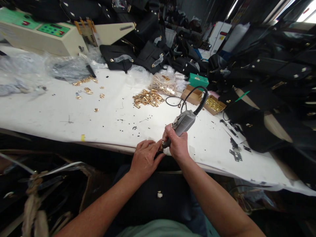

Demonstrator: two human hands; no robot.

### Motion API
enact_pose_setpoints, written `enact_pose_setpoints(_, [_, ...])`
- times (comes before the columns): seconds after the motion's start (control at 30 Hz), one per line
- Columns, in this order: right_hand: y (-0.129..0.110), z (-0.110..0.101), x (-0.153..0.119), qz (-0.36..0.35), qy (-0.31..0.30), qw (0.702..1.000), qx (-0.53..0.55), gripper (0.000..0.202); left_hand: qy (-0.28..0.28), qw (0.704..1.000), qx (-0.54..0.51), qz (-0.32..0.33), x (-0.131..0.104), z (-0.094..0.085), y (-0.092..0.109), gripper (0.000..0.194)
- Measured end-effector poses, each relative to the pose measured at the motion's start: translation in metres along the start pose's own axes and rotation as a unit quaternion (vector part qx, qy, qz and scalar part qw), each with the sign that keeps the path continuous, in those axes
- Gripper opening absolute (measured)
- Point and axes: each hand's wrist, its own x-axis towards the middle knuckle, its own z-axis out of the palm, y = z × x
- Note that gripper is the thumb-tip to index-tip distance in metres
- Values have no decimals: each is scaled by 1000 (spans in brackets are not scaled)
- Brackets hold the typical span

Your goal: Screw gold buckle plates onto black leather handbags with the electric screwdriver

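Note:
My right hand (176, 141) is wrapped round a grey corded electric screwdriver (184, 121), held at a slant with its tip pointing down to the left. Under the tip, at the table's front edge, sits a small gold metal fitting (161, 147), partly covered by my fingers. My left hand (145, 156) presses down beside it, thumb and fingertips closed round the fitting and the edge of a black bag (163, 184). That bag rests on my lap, with another small metal piece (160, 194) on its face. The exact contact of the tip is hidden.
On the white table (111, 105) lie a heap of gold fittings (148, 98), a cardboard box of small gold parts (214, 104), dark metal plates (235, 154) and a pen (228, 128). Black bags (150, 56) crowd the back and right; a cream machine (49, 36) stands back left.

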Motion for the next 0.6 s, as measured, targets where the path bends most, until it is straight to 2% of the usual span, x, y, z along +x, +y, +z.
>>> enact_pose_setpoints(0.27, [-5,4,-1,-16,-43,992,-120,32,-2,1000,-4,-8,2,-1,2,34])
enact_pose_setpoints(0.37, [-4,5,0,-23,-75,984,-162,32,-8,1000,-7,-12,3,-1,2,27])
enact_pose_setpoints(0.5, [-1,3,1,-38,-123,977,-171,31,-8,1000,-3,-9,2,-1,1,25])
enact_pose_setpoints(0.6, [-2,3,3,-18,-133,981,-143,31,-4,1000,-1,-8,1,-1,1,26])
